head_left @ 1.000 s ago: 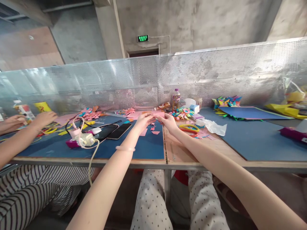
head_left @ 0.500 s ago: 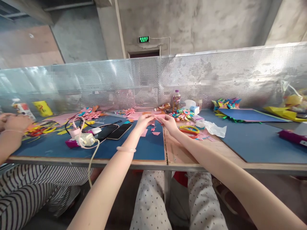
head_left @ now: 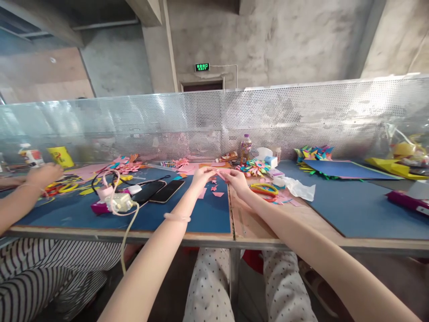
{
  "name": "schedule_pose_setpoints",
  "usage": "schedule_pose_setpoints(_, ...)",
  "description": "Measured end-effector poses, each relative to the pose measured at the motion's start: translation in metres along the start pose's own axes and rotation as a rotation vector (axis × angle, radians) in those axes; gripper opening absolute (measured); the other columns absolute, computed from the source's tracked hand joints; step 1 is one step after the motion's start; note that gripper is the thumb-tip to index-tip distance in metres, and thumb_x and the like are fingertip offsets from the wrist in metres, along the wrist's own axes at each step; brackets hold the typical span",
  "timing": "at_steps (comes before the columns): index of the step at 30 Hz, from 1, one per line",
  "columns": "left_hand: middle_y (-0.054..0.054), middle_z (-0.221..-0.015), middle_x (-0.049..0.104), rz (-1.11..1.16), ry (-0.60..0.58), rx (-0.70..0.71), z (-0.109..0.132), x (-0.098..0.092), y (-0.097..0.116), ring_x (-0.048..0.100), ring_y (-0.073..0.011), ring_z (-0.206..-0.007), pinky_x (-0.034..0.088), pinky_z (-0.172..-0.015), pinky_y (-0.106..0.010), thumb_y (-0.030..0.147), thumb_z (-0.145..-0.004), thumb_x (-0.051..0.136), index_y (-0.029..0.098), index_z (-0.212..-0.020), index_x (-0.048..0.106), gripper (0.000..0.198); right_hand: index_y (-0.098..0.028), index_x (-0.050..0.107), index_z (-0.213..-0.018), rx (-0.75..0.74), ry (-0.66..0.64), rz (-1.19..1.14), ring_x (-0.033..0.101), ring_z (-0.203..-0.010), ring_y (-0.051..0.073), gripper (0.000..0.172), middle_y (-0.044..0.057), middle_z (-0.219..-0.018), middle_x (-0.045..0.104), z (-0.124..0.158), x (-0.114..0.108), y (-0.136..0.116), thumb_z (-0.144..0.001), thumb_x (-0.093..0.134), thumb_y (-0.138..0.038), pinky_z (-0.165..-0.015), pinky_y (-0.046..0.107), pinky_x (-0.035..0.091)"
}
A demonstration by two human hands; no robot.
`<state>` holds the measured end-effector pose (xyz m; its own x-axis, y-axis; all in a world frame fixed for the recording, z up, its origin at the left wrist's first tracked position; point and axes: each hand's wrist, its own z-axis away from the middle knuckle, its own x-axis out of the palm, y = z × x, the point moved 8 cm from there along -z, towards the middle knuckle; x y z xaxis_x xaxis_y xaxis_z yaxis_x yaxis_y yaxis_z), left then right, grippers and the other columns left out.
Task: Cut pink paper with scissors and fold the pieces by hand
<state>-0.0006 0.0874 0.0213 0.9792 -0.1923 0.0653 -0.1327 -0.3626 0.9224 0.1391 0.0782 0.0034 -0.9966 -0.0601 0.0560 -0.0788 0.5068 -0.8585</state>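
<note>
Both hands meet over the seam between the blue mat (head_left: 201,219) and the bare wood (head_left: 248,223). Between my fingertips is a small piece of pink paper (head_left: 222,171), partly covered by the fingers. My left hand (head_left: 203,177) pinches its left side, and my right hand (head_left: 236,180) pinches its right side. Pink paper scraps (head_left: 218,194) and a small pink star-shaped piece (head_left: 213,188) lie just below the hands. Yellow-handled scissors (head_left: 264,188) rest right of my right hand. A multicoloured paper flower (head_left: 258,168) sits behind them.
Left of my arm are a phone (head_left: 167,191) and a power strip (head_left: 120,202) whose cord hangs over the table edge. A drink bottle (head_left: 246,148) stands near the perforated metal screen (head_left: 140,120). A co-worker's hand (head_left: 43,175) is at far left; crumpled tissue (head_left: 300,188) lies right.
The camera view has tilted up slightly, so everything sits a little lower. Both hands stay together on the pink paper. The co-worker's hand at left has shifted rightward.
</note>
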Motion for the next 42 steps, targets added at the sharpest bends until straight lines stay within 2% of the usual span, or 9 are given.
schedule_pose_setpoints(7,-0.009,-0.085,0.067,0.025,0.021,-0.028,-0.001,0.000,-0.001,0.062,-0.0173,-0.072,0.050,-0.071,-0.034,0.027,-0.059,0.073,0.010,-0.079,0.065,0.027,-0.016,0.069,-0.086,0.008,-0.011,-0.034,0.055,-0.064,0.013,0.036,0.004,-0.078,0.066,-0.001,0.001,0.003,-0.067,0.062,-0.045,-0.059,0.024,0.043)
schedule_pose_setpoints(14,-0.010,-0.089,0.067,0.081,-0.029,-0.054,0.002,0.003,-0.001,0.063,-0.0167,-0.076,0.048,-0.075,-0.031,0.027,-0.061,0.073,0.010,-0.083,0.067,0.028,-0.014,0.069,-0.087,0.027,-0.004,-0.078,0.057,-0.066,0.014,0.035,0.005,-0.078,0.067,-0.001,-0.001,0.005,-0.067,0.063,-0.043,-0.060,0.025,0.044)
schedule_pose_setpoints(20,-0.011,-0.089,0.068,0.089,0.002,-0.054,0.002,-0.001,-0.003,0.064,-0.0167,-0.077,0.047,-0.076,-0.031,0.026,-0.061,0.073,0.012,-0.085,0.067,0.028,-0.015,0.069,-0.081,0.010,0.002,-0.078,0.055,-0.064,0.013,0.032,0.004,-0.074,0.066,0.000,-0.001,-0.002,-0.067,0.063,-0.043,-0.059,0.024,0.043)
schedule_pose_setpoints(29,-0.011,-0.090,0.068,0.089,0.018,-0.031,0.002,-0.002,-0.002,0.064,-0.0168,-0.077,0.047,-0.079,-0.032,0.026,-0.061,0.073,0.010,-0.085,0.067,0.029,-0.016,0.069,-0.088,0.015,-0.031,-0.047,0.057,-0.067,0.015,0.037,0.005,-0.078,0.067,0.001,0.000,-0.002,-0.068,0.062,-0.046,-0.061,0.025,0.043)
schedule_pose_setpoints(37,-0.011,-0.090,0.068,0.092,0.028,-0.036,0.003,-0.002,-0.002,0.064,-0.0169,-0.078,0.047,-0.079,-0.033,0.025,-0.061,0.072,0.011,-0.085,0.068,0.028,-0.015,0.070,-0.079,0.022,0.021,0.034,0.057,-0.064,0.016,0.039,0.004,-0.066,0.065,0.002,-0.005,-0.006,-0.064,0.063,-0.050,-0.057,0.026,0.041)
schedule_pose_setpoints(42,-0.012,-0.092,0.068,0.104,0.024,-0.039,0.002,-0.001,-0.003,0.064,-0.0174,-0.080,0.047,-0.080,-0.032,0.024,-0.062,0.072,0.011,-0.085,0.068,0.027,-0.015,0.070,-0.078,0.019,0.024,0.037,0.056,-0.064,0.016,0.040,0.004,-0.066,0.065,0.003,-0.004,-0.008,-0.064,0.063,-0.051,-0.056,0.025,0.041)
